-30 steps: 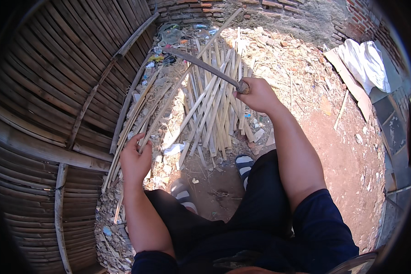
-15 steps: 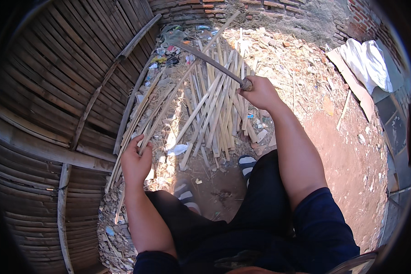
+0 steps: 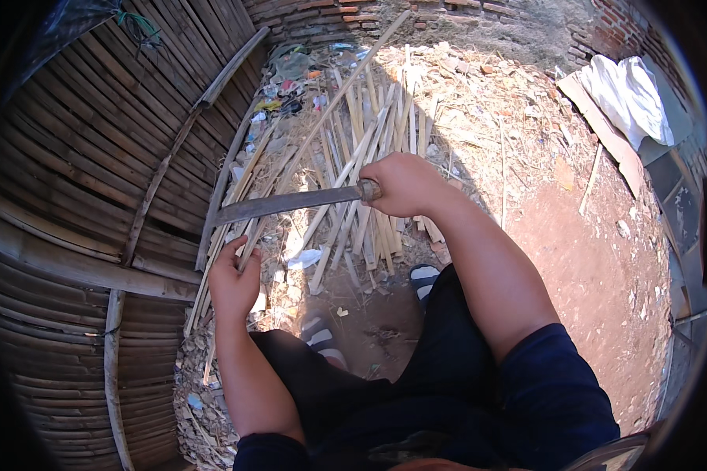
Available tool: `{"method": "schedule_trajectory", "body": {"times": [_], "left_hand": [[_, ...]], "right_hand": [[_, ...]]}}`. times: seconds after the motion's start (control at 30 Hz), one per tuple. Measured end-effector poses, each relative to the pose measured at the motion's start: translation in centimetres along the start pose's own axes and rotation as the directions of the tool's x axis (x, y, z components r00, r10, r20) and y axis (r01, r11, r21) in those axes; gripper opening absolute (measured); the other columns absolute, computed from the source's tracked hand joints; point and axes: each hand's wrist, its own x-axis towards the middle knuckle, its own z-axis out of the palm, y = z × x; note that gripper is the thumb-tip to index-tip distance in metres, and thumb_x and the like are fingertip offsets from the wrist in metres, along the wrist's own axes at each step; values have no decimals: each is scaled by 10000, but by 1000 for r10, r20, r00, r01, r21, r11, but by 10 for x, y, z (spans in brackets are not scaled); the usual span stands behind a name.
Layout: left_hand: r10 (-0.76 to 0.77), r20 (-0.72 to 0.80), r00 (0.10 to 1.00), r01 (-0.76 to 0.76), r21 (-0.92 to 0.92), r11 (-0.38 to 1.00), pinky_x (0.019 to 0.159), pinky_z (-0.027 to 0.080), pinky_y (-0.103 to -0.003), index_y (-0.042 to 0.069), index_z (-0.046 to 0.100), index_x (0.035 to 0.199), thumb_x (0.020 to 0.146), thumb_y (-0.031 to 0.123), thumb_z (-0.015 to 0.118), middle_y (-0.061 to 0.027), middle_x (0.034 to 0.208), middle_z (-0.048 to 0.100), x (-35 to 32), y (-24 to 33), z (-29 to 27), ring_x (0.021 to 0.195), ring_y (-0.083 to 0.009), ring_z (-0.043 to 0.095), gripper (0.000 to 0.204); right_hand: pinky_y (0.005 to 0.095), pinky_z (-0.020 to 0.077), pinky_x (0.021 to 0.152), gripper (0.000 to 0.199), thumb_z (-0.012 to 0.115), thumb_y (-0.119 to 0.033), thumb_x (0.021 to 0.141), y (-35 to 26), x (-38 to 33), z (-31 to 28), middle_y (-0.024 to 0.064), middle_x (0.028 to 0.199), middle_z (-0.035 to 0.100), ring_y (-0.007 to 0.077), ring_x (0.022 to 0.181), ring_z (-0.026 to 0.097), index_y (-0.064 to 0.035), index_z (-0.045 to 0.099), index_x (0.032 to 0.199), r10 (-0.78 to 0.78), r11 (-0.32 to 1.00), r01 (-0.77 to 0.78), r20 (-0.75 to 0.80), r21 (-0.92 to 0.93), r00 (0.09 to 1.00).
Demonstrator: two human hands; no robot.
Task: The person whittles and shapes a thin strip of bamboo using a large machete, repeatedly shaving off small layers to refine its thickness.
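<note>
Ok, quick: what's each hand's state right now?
Left hand: closed, holding a long wooden strip.
Right hand: closed, holding a machete.

Strong sunlight bleaches the right side of the reddish-brown dirt ground (image 3: 554, 251) and glares off a crumpled white sheet (image 3: 628, 106). A crisp-edged shadow crosses the long, pale, flat wooden strips (image 3: 381, 235). The brown slatted wall (image 3: 78, 169) stays dim; the black trousers (image 3: 444, 337) lose detail. Edges curve toward a black rim.

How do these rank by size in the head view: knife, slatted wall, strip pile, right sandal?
1. Slatted wall
2. Strip pile
3. Knife
4. Right sandal, though partly hidden
</note>
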Motion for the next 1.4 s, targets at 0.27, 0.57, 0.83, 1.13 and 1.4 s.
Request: {"method": "schedule_trajectory", "body": {"times": [0.27, 0.57, 0.83, 1.13, 1.4], "left_hand": [[13, -33, 999, -13, 10, 1000, 562, 417, -327, 8, 725, 1262, 907, 251, 794, -29, 713, 550, 2, -3, -2, 596, -126, 487, 435], [48, -7, 999, -48, -53, 997, 542, 404, -328, 10, 732, 1256, 905, 255, 789, -42, 693, 562, 1, -8, 10, 562, -117, 481, 432], [4, -40, 999, -3, 1, 1000, 556, 415, -336, 17, 733, 1262, 903, 270, 796, -46, 700, 562, 0, -2, -4, 577, -125, 496, 444], [-30, 33, 999, 34, -110, 993, 567, 403, -320, 15, 736, 1238, 922, 255, 773, -19, 691, 526, 5, -9, 13, 613, -116, 478, 399], [11, 51, 999, -7, -91, 996, 544, 378, -306, 11, 735, 1242, 921, 220, 768, -5, 684, 538, 1, -7, 1, 585, -92, 454, 384]], "right_hand": [[518, 561, 843, 347, 772, -358, 888, 61, -11, -22, 209, 928, 747, 416, 949, 717, -61, 737, 1066, 524, 846, -486, -173, 218, 834], [521, 559, 805, 292, 786, -317, 844, -25, -5, -16, 180, 893, 735, 414, 913, 714, -101, 752, 1039, 37, 996, -27, 112, -90, 993], [505, 567, 825, 333, 788, -357, 869, 60, -7, -26, 208, 960, 748, 412, 932, 717, -74, 742, 1039, 480, 875, -452, -189, 172, 857], [498, 552, 761, 263, 806, -306, 846, 10, -9, -11, 171, 849, 729, 405, 853, 710, -99, 737, 994, 106, 994, -107, -53, -27, 993], [507, 563, 826, 321, 785, -330, 863, 27, 1, -22, 187, 954, 744, 401, 940, 719, -105, 740, 1087, 221, 974, -218, -39, 56, 975]]}}
